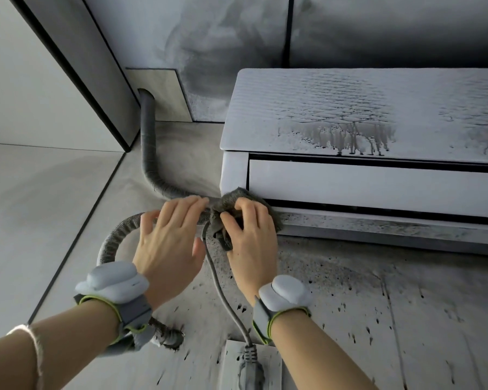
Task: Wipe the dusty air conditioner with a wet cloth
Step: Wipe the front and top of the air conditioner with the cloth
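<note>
Cloth [231, 209] sits bunched in your right hand's [251, 237] curled fingers at the air conditioner's [378, 136] lower left corner, its length running rightward, while your left hand [169, 243] hovers open.

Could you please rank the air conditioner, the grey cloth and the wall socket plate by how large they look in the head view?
1. air conditioner
2. wall socket plate, cut off by the frame, so unsure
3. grey cloth, partly covered by the right hand
</note>
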